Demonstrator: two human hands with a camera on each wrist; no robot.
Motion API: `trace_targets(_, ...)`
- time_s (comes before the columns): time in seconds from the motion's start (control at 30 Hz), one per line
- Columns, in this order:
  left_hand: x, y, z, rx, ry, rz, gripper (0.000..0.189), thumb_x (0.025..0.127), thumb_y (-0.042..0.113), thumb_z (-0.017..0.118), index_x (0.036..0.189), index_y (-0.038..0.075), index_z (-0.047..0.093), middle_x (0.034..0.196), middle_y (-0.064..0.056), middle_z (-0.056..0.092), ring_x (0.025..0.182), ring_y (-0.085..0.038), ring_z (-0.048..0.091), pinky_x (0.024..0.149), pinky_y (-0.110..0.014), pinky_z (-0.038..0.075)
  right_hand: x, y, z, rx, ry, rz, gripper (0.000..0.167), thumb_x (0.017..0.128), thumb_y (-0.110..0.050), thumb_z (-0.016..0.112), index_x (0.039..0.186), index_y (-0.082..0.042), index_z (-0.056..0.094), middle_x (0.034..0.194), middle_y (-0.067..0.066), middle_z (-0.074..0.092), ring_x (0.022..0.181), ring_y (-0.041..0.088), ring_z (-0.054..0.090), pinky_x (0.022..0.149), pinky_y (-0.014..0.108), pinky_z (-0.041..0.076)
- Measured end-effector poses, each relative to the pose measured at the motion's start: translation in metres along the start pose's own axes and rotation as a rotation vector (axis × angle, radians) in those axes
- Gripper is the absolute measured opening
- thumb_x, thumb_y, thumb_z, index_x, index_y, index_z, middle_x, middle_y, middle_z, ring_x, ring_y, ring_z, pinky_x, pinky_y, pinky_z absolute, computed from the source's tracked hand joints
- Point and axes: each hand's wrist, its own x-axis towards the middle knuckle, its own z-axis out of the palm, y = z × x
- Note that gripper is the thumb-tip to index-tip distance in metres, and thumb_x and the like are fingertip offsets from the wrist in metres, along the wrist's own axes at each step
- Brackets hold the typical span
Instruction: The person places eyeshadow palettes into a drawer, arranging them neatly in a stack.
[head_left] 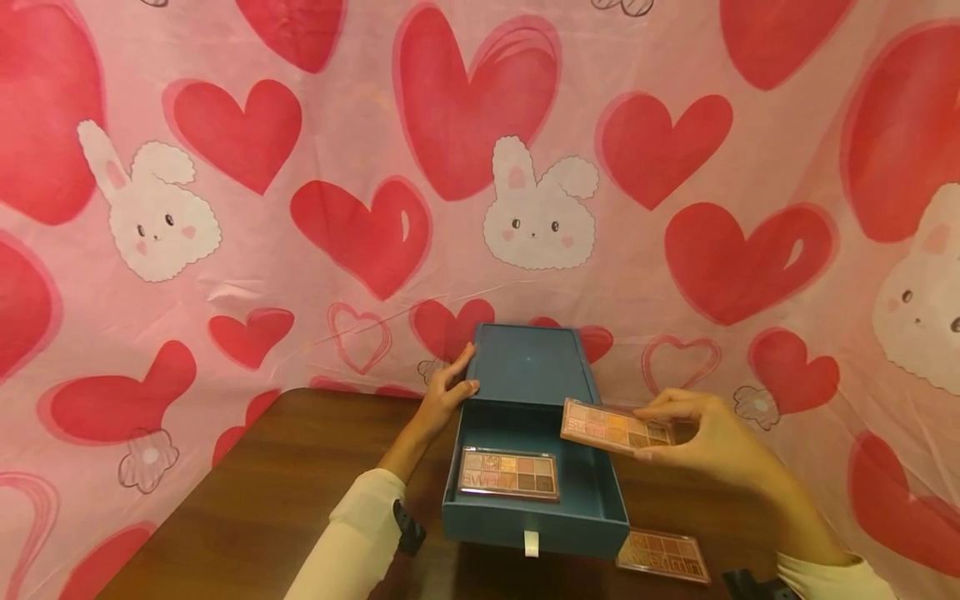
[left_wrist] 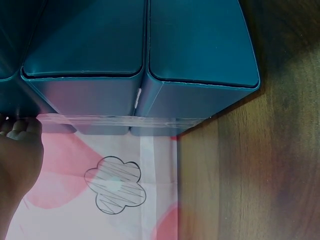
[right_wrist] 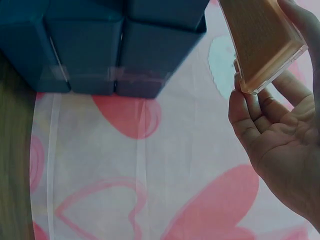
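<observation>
At the far left, the tabletop (head_left: pixel 247 492) stretches beneath a pale-sleeved left arm that reaches forward. The left hand (head_left: pixel 444 393) rests against the left side of the blue drawer box (head_left: pixel 528 362), its fingers extended along the edge and the thumb lying near the front corner. Right of that hand, the top drawer (head_left: pixel 536 529) stands pulled out, a white tab on its front. Inside it, toward the front left, one eyeshadow palette (head_left: pixel 510 473) lies between the two hands, touched by neither. Next comes the held palette (head_left: pixel 600 423), raised over the drawer's right wall and tilted. The right hand (head_left: pixel 701 433) pinches its right end between thumb and fingers, the forearm slanting in from the lower right. Below that hand, a third palette (head_left: pixel 663 556) lies on the tabletop, just beside the drawer.
</observation>
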Motion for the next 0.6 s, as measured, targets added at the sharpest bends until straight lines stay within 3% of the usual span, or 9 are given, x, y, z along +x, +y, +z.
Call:
trace_targets(0.27,0.0,-0.001,0.001,0.03,0.024,0.011,0.069,0.091,0.01,0.053,0.153,-0.011,0.032,0.165,-0.028,0.023,0.155,-0.039,0.02,0.109,-0.005,0.03,0.01,-0.008,0.02,0.086,-0.041,-0.048,0.046,0.071,-0.018,0.092,0.114,-0.013,0.078,0.093,-0.006,0.069,0.082,0.005,0.054,0.067,0.024,0.049)
trace_targets(0.47,-0.001,0.0,0.001,0.006,0.021,0.003,0.07,0.09,0.01,0.052,0.153,-0.012,0.031,0.165,-0.028,0.021,0.155,-0.039,0.019,0.1,-0.009,0.042,0.018,-0.014,0.034,0.119,-0.083,-0.072,0.043,0.073,-0.02,0.09,0.114,-0.015,0.079,0.095,-0.006,0.07,0.085,0.006,0.054,0.073,0.024,0.049)
trace_targets(0.6,0.0,0.002,0.002,0.0,0.023,0.001,0.07,0.09,0.01,0.052,0.153,-0.012,0.031,0.165,-0.028,0.021,0.154,-0.039,0.019,0.099,-0.009,0.043,0.023,-0.019,0.044,0.103,-0.107,-0.084,0.043,0.073,-0.026,0.091,0.113,-0.016,0.079,0.096,-0.01,0.07,0.085,0.005,0.055,0.074,0.024,0.049)
